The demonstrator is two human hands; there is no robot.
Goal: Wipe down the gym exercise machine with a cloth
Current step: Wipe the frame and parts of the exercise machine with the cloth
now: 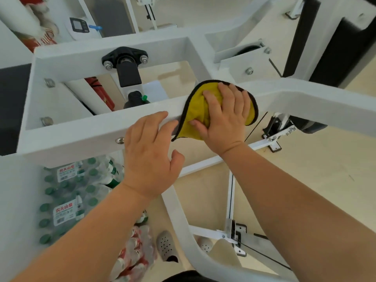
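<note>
Cloth point(195, 112) lies pressed on machine frame point(81, 135) under right hand's point(224, 117) flat, released grip.

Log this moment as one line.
stage: wipe | right hand: presses yellow black-edged cloth on white metal frame bar | left hand: rests flat on same bar | below: packs of green-capped water bottles

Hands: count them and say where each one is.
2. The left hand rests on the white machine bar, beside the yellow cloth; the right hand presses that cloth onto the same bar. Neither is hidden.
</note>
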